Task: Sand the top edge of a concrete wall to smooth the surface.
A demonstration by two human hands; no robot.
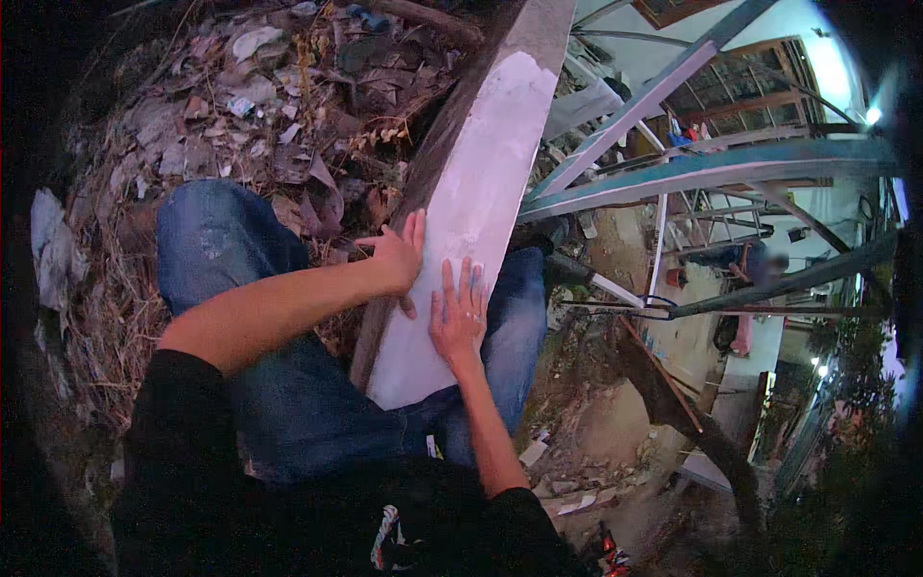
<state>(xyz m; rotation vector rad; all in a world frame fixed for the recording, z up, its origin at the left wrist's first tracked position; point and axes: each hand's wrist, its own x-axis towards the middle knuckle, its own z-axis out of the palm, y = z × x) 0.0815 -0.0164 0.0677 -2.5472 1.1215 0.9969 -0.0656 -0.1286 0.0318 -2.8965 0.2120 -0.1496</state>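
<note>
Between my legs runs a narrow wall top (492,159) with a smooth white coat, bare and grey at its far end. My left hand (396,262) rests at its left edge, fingers extended, nothing visible in it. Flat on the white surface lies my right hand (459,325), fingers slightly spread and dotted with white material. My jeans-clad legs (226,236) straddle the wall, one on each side.
Rubble, dry leaves and scraps (260,125) cover the ground on the left. To the right, a teal beam (711,173) and other framing cross above a lower yard. A tree trunk (702,433) slants below, and a person (755,264) is farther off.
</note>
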